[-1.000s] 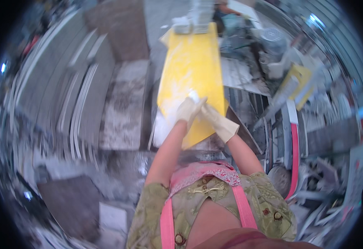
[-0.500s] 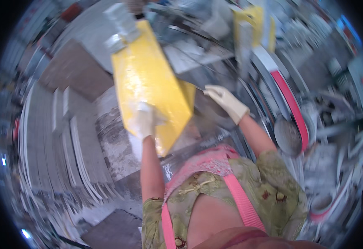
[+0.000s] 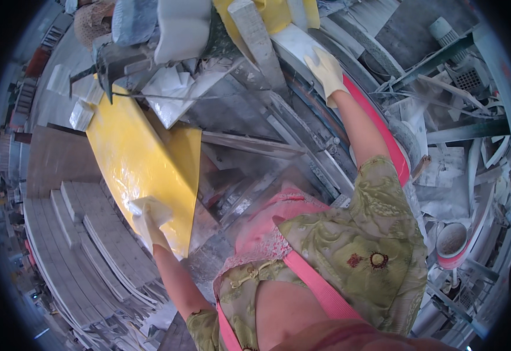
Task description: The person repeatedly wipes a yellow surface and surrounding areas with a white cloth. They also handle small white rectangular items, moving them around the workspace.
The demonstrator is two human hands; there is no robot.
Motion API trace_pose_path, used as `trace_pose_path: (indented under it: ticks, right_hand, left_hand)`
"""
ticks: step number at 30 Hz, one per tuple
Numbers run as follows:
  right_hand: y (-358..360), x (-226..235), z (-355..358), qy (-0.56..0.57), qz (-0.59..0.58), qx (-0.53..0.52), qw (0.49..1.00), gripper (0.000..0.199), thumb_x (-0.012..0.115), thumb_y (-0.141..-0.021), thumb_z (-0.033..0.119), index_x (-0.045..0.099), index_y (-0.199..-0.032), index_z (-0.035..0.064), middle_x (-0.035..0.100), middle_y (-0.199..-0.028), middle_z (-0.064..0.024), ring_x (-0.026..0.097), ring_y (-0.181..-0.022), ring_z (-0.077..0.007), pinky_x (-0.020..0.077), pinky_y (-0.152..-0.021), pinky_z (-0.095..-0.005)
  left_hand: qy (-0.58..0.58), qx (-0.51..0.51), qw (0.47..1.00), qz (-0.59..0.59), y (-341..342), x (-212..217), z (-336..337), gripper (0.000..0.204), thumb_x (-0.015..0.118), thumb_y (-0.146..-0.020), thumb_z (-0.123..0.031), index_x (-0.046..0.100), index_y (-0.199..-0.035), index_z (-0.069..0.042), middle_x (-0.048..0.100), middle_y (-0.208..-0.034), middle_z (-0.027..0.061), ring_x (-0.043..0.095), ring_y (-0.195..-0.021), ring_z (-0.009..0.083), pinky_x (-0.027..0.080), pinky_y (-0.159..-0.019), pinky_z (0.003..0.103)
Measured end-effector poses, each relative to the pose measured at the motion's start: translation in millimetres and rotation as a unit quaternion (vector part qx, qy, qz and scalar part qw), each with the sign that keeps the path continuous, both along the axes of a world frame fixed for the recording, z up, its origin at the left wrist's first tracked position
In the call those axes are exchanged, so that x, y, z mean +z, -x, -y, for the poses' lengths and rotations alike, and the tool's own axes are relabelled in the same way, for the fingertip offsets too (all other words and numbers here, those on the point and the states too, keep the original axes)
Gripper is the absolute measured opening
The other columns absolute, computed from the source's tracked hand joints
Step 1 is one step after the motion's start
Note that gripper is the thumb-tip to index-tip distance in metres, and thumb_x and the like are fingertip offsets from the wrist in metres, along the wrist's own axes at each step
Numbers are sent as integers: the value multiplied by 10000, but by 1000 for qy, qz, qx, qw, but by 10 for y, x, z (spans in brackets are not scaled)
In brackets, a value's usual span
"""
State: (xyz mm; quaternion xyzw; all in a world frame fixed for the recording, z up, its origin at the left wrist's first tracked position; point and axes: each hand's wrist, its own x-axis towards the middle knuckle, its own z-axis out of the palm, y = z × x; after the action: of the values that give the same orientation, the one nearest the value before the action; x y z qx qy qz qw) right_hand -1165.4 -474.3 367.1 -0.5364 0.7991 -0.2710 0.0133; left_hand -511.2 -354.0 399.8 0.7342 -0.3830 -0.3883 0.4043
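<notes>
My left hand (image 3: 149, 227), in a pale glove, is closed on a small white piece (image 3: 152, 206) over the near part of a shiny yellow sheet (image 3: 133, 149). Whether the piece is cloth or something stiff, I cannot tell. The yellow sheet slopes down on its right side like a cover. At the right, my right hand (image 3: 329, 73), gloved too, reaches far forward with its fingers apart. It lies at the edge of a long white-grey strip (image 3: 295, 42), beside a pink-red band (image 3: 378, 120).
Stacked grey slabs (image 3: 68, 251) stand on the left, a brown board (image 3: 57, 158) behind them. White blocks (image 3: 81, 116) sit at the yellow sheet's far end. A dark metal clamp-like part (image 3: 112, 64) juts over it. A round cup (image 3: 452, 238) and scrap pieces lie at the right.
My right hand has moved forward and right, from beside the yellow sheet to the white-grey strip. The view has turned right, so the yellow sheet appears farther left; my left hand stays on it.
</notes>
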Motion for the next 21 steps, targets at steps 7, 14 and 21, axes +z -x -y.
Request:
trace_pose_path:
  ticks: [7, 14, 21]
  right_hand:
    - [57, -5, 957, -82, -133, -19, 988, 744, 699, -824, 656, 648, -1249, 47, 618, -1235, -103, 517, -1216, -275, 393, -1026, -415]
    - [37, -227, 1185, -51, -187, -14, 981, 855, 691, -833, 659, 580, -1362, -5, 585, -1332, -144, 512, -1248, -293, 371, -1077, -428]
    - [120, -114, 481, -49, -178, 11, 983, 865, 648, -879, 631, 518, -1434, -19, 536, -1452, -197, 505, -1323, -344, 374, -1134, -456]
  left_hand:
    - [-37, 50, 992, 110, 486, 482, -25, 556, 583, -997, -350, 474, -1407, 8, 577, -1292, 157, 583, -1184, 252, 454, -1043, 396]
    - [-81, 113, 981, 133, 943, 750, 39, 501, 538, -1013, -299, 470, -1411, -1, 584, -1284, 163, 603, -1163, 268, 484, -1027, 404]
    - [-59, 63, 987, 135, 694, 588, 76, 476, 530, -1007, -305, 492, -1342, 32, 590, -1236, 199, 633, -1087, 283, 536, -933, 408]
